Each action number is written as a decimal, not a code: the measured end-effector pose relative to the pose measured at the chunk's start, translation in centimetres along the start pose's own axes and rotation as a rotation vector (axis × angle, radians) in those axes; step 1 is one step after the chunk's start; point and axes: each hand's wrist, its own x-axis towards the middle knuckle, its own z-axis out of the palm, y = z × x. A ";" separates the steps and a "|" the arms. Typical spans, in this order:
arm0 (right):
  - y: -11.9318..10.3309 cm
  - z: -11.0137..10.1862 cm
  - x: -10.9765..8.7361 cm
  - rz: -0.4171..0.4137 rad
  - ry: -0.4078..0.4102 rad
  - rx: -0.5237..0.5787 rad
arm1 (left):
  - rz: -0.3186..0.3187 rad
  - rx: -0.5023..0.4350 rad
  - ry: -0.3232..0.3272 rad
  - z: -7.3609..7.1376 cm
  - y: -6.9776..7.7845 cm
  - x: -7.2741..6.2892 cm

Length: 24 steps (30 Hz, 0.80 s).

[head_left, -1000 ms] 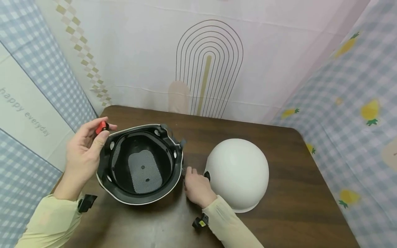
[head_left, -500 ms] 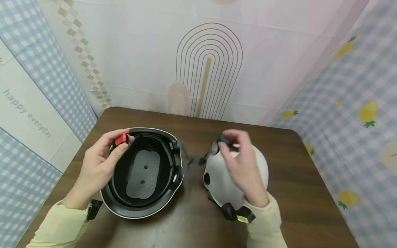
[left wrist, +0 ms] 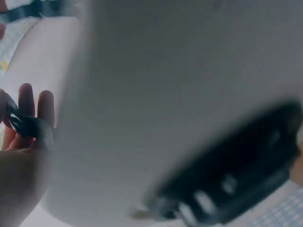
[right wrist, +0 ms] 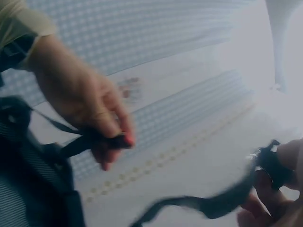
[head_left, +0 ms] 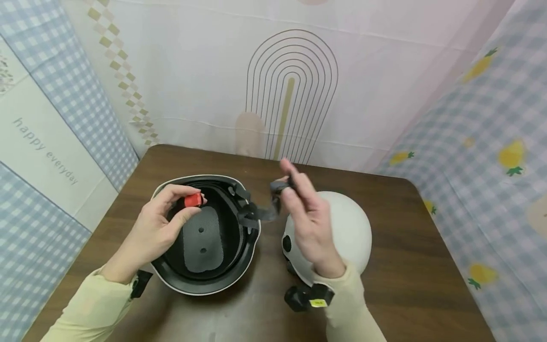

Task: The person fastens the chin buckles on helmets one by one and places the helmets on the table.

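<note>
An upturned helmet (head_left: 201, 285) with black padding lies on the left of the table. Thumb and fingers of my left hand (head_left: 154, 232) pinch a red-and-black buckle piece (head_left: 193, 200) over its near-left side; the right wrist view shows a thin strap (right wrist: 57, 124) running from it to the padding. On the other side, my right hand (head_left: 315, 232) grips a dark buckle end (right wrist: 274, 165). Its grey strap (head_left: 268, 214) slopes down to the helmet's right rim. In the left wrist view the helmet's pale shell (left wrist: 142, 94) blocks most of the scene.
A second white helmet (head_left: 352, 228) sits dome up under and beside my right forearm. Both stand on a brown wooden table (head_left: 406, 266). A white patterned cloth (head_left: 192, 80) hangs behind, with checked cloth (head_left: 461, 180) at the sides.
My right hand has risen from beside the helmet, over the white dome, then back left, drawing up the grey strap. My left hand has moved right with the red buckle piece.
</note>
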 end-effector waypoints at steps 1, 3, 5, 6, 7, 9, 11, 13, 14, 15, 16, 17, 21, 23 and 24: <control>0.5 0.4 0.0 0.008 -0.048 0.002 | 0.000 -0.011 -0.005 0.0 0.0 0.0; 1.4 1.3 -0.1 0.041 -0.111 0.041 | -0.002 -0.016 -0.009 0.0 0.0 0.1; 2.0 2.0 -0.2 0.084 -0.127 0.100 | 0.007 -0.011 -0.011 0.0 0.1 0.1; 2.4 2.2 -0.3 0.100 -0.124 0.137 | 0.013 0.000 -0.007 -0.1 0.1 0.0; 2.7 2.5 -0.3 0.111 -0.118 0.179 | 0.019 0.018 -0.003 -0.1 0.2 0.0; 3.1 2.7 -0.3 0.126 -0.102 0.235 | 0.028 0.044 0.000 -0.2 0.4 0.0; 3.4 2.7 -0.2 0.122 -0.097 0.260 | 0.034 0.065 -0.003 -0.2 0.6 0.0; 3.3 2.5 -0.1 0.121 -0.112 0.254 | 0.028 0.078 -0.009 -0.2 0.8 0.0; 3.2 2.4 -0.1 0.126 -0.126 0.227 | 0.022 0.081 -0.009 -0.2 0.9 0.0; 3.0 2.2 -0.1 0.130 -0.144 0.200 | 0.022 0.086 -0.006 -0.2 1.0 0.0; 2.7 2.0 -0.1 0.134 -0.163 0.165 | 0.019 0.092 -0.003 -0.2 1.2 0.0; 2.3 1.9 -0.1 0.139 -0.179 0.126 | 0.013 0.100 0.003 -0.3 1.3 0.0; 0.6 1.2 -0.2 0.135 -0.230 0.039 | -0.004 0.111 0.034 -0.4 1.8 -0.1; -0.2 1.0 -0.1 0.104 -0.218 0.002 | -0.008 0.101 0.060 -0.4 2.0 -0.1; -0.6 0.9 0.0 0.083 -0.207 -0.014 | -0.007 0.085 0.075 -0.4 2.1 -0.1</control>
